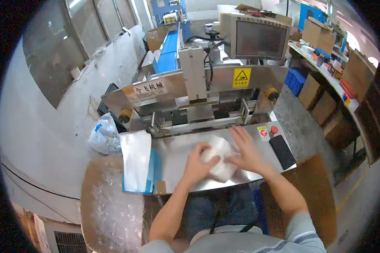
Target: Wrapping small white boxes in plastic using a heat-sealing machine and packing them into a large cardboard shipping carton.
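Note:
On the metal worktop (173,160) of a machine lies a soft white bundle (222,162). It looks like a filled white bag or folded sheet, smeared by motion, and its contents are hidden. My left hand (199,162) grips its left side with curled fingers and thumb. At its right side is my right hand (248,152), with fingers stretched out and spread and the thumb at the bundle's edge. To the left of my left hand, a stack of flat white bags or sheets (135,162) rests in a blue holder (152,170).
Beyond the worktop stands the machine's metal frame (126,95) with a monitor (259,39). A red button (274,130) and black phone (283,152) sit at the right. Cardboard boxes flank me, the left box (90,185) holding clear plastic packets (118,211). A blue conveyor (169,50) runs behind.

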### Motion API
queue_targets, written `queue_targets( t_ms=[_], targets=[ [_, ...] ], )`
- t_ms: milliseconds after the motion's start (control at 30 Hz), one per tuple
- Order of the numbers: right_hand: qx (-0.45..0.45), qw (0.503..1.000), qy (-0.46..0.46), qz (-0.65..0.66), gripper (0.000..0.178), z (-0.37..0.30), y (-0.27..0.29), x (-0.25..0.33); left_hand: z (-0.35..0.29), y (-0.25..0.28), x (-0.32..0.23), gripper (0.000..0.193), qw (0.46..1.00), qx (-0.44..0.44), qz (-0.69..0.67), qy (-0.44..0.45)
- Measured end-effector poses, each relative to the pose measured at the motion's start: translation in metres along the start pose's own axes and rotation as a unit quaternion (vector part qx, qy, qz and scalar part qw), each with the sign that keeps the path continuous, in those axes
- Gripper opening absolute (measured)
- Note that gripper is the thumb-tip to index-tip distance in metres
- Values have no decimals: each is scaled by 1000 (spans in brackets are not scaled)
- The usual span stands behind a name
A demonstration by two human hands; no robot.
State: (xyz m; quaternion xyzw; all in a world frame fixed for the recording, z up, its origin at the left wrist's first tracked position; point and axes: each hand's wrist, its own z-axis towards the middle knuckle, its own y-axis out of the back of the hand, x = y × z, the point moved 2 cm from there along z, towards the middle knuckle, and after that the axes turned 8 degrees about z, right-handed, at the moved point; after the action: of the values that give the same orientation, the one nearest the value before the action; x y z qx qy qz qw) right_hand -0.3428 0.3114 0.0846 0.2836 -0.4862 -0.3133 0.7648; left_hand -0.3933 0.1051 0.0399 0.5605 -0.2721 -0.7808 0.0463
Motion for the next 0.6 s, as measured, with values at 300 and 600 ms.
queue_targets(
  t_ms=[300, 600],
  targets=[
    [270, 961, 9, 55, 98, -36, 37, -20, 38, -19, 42, 34, 963, 57, -217, 150],
    [-63, 937, -290, 186, 94, -214, 166, -59, 149, 7, 175, 67, 898, -109, -349, 243]
  ],
)
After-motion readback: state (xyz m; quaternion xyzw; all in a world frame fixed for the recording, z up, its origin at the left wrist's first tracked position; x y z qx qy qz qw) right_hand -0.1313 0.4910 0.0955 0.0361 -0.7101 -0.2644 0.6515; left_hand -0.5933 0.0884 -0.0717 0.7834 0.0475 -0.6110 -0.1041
